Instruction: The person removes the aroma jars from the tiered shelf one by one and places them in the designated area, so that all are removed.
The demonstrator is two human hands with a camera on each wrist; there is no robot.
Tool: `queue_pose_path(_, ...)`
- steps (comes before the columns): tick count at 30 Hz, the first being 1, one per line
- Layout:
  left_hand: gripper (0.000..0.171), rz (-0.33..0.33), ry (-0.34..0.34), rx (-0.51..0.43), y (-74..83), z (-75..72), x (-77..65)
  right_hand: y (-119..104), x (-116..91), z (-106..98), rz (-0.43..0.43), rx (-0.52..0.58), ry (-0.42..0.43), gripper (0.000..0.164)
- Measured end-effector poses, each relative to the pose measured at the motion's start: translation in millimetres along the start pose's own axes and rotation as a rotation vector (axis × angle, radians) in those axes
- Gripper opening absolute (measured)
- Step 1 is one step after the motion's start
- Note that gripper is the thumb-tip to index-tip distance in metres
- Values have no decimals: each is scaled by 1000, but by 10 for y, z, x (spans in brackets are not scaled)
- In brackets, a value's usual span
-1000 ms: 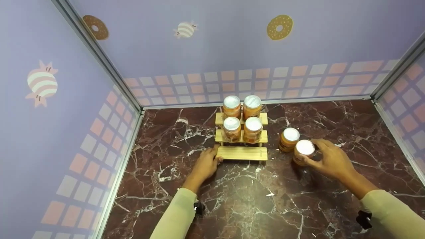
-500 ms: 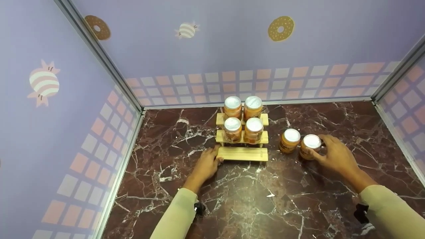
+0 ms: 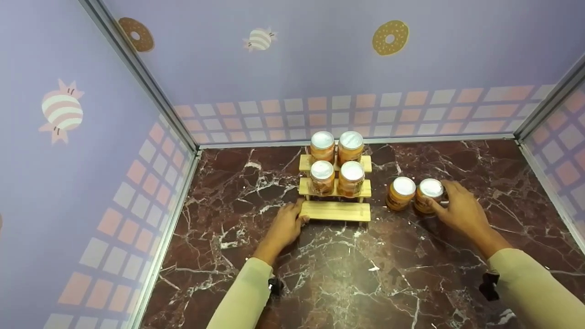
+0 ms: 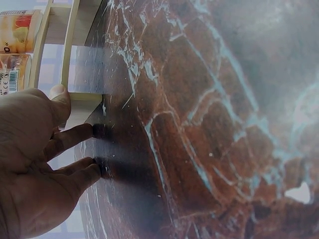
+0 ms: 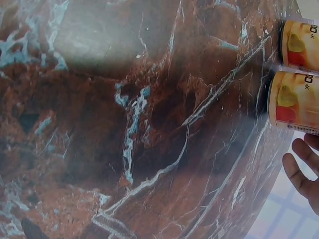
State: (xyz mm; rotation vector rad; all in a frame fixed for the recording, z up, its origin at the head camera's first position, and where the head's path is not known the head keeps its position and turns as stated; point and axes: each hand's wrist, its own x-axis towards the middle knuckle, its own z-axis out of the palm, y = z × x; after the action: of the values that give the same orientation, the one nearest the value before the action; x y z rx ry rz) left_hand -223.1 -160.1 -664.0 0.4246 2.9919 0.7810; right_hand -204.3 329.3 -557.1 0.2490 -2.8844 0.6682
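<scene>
Left hand (image 3: pixel 284 226): fingers pinch low left edge of the rack (image 3: pixel 336 211). Right hand (image 3: pixel 462 209): fingers grip outer jar (image 3: pixel 427 191), just beside inner jar (image 3: pixel 401 194). Desk (image 3: pixel 347 265) strip separates that pair from the rack.

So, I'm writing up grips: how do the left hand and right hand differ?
The left hand holds the lowest wooden step; the right hand holds a jar. The left hand is at the step's left end, the right hand beyond its right end. Both have pale sleeves.
</scene>
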Motion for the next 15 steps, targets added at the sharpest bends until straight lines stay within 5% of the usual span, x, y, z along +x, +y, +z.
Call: queue_pose_path(15, 70, 15, 21, -59, 60, -51, -31, 2, 74, 32, 43, 12, -24, 77)
